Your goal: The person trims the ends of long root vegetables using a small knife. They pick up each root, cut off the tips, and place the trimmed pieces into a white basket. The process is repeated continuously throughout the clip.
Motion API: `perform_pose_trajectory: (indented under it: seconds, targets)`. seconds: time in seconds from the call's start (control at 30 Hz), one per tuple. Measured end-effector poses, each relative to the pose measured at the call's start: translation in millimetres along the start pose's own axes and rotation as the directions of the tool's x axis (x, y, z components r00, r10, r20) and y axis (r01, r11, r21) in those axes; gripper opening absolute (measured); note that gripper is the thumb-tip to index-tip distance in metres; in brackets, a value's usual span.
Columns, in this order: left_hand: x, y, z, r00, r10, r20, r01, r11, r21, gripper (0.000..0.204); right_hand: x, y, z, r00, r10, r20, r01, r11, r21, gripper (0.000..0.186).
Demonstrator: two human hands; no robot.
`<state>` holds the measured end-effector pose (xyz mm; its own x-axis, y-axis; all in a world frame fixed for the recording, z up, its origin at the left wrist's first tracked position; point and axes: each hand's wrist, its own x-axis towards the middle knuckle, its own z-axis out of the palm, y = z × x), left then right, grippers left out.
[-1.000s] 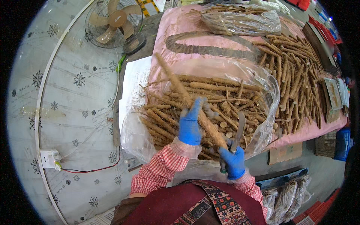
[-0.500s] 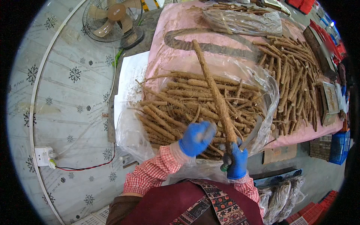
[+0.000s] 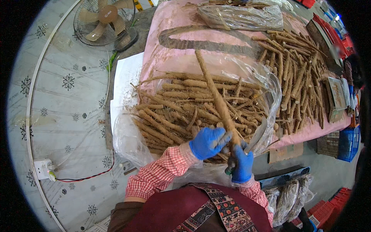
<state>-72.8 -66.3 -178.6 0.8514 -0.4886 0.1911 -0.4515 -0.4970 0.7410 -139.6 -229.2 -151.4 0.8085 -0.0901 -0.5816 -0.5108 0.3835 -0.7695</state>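
Observation:
My right hand point(image 3: 242, 164), in a blue glove, grips the lower end of a long brown yam point(image 3: 216, 94), which slants up and away to the left. That same hand also holds a knife point(image 3: 259, 134), its blade pointing up to the right and a green handle end showing below the fingers. Close against the yam's left side is my left hand point(image 3: 208, 143), also gloved in blue, with loosely bent fingers and soiled fingertips. Under both hands lies a heap of hairy yams point(image 3: 174, 94) on clear plastic sheeting point(image 3: 131, 133).
More yams point(image 3: 295, 77) are piled at the right on the pink cloth point(image 3: 181, 17). A plastic-wrapped bundle point(image 3: 243, 17) lies at the back. A fan point(image 3: 107, 14) stands back left, near white paper point(image 3: 129, 71). A blue crate point(image 3: 348, 149) sits at far right.
My left hand has moved right, up to the yam's side. The yam's upper end has dropped slightly. The whole view has shifted a little.

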Motion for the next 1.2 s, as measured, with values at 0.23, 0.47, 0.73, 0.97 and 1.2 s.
perform_pose_trajectory:
  seconds: [0.23,0.47,0.73,0.97,1.2]
  targets:
    - [12,-31,7,0.691,-0.717,0.088,0.313,0.187,-0.931,0.053,17,7,-25,0.854,0.281,0.438,-0.473,0.77,0.428,0.035]
    - [-12,-10,46,0.945,-0.191,-0.266,0.116,0.955,-0.273,0.036,15,2,-22,0.877,0.283,0.39,-0.423,0.838,0.345,0.031]
    - [23,44,-43,0.859,0.511,-0.028,-0.456,0.789,0.412,0.037,14,-34,-33,0.962,0.135,0.236,-0.05,0.94,-0.337,0.022]
    - [9,52,-58,0.955,-0.137,0.265,0.018,0.913,0.407,0.054,7,-48,-32,1.0,-0.014,0.001,0.014,0.999,-0.034,0.015]
    - [-3,55,-47,0.852,-0.457,0.256,0.401,0.883,0.243,0.052,-8,-13,-27,0.727,-0.634,0.264,0.598,0.396,-0.697,0.017]
